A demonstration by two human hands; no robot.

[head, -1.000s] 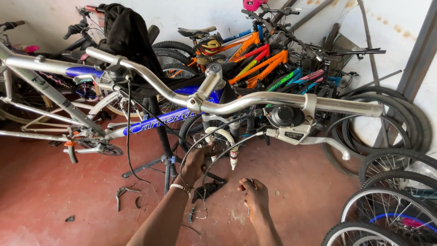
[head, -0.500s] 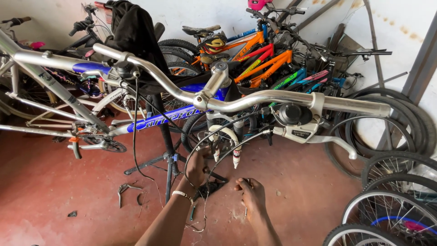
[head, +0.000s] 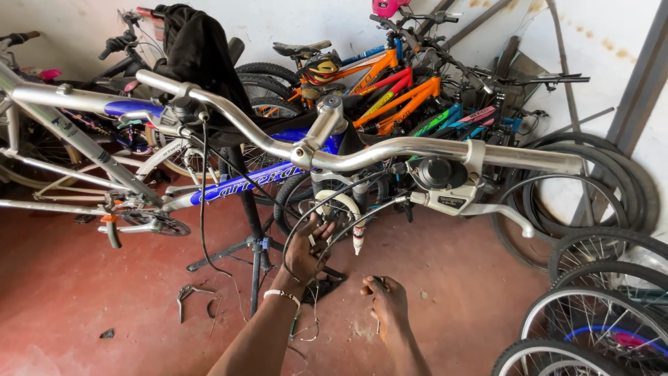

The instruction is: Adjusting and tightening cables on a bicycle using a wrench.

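So the silver handlebar [head: 390, 150] of the bike on the repair stand [head: 254, 244] runs right across the view, with a black shifter and brake lever [head: 452, 184] clamped on its right side and dark cables [head: 327, 209] looping down from it. The left hand [head: 306, 251] is reaching up under the bar, fingers curled around those cables right by the white part of the front fork [head: 341, 205], so it's closed on the cables rather than loose; there's a pale bracelet on that wrist. The right hand [head: 386, 303] is lower and nearer, down close to the red floor [head: 83, 306], fingers bent in a loose fist around what looks like a thin metal tool or bit of cable [head: 379, 306]; too small to tell which. Between the two hands, on the floor, sits a small dark part [head: 323, 287] with bits of wire around it. Far side is a pile of orange, red and blue bikes [head: 396, 90] against the wall, and loose wheels [head: 598, 292] are stacked on the right. A bent metal piece [head: 186, 296] lies on the floor to the left of the stand.
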